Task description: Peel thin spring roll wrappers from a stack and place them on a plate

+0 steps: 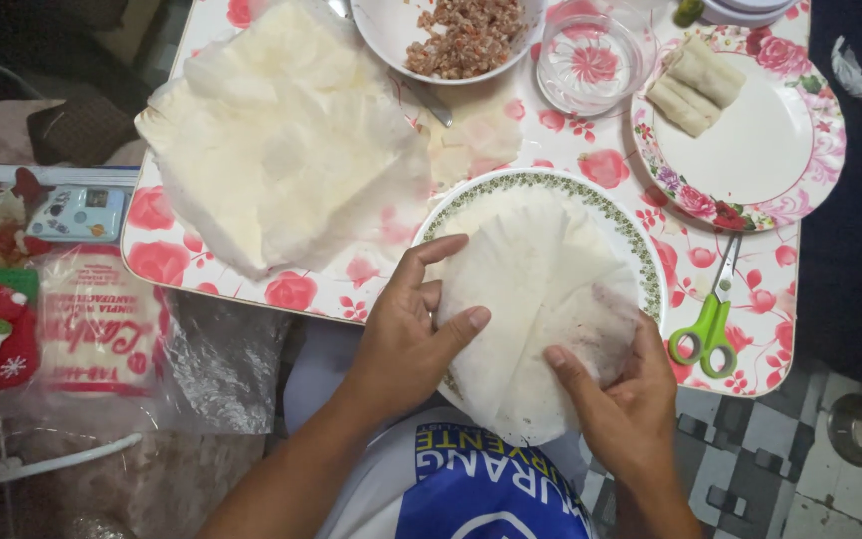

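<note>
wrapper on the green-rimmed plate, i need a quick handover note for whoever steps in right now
Left hand: fingers spread on the left edge of the thin wrapper, thumb pressing on top.
Right hand: pinching the wrapper's lower right edge.
The wrapper lies crumpled over the green-rimmed plate, no filling on it.
Spare wrappers are stacked at the upper left; the bowl of minced filling sits at the top.
Done: two finished rolls on the flowered plate.
Left: flatten, fill and roll this one.
Scissors lie to the right.
</note>
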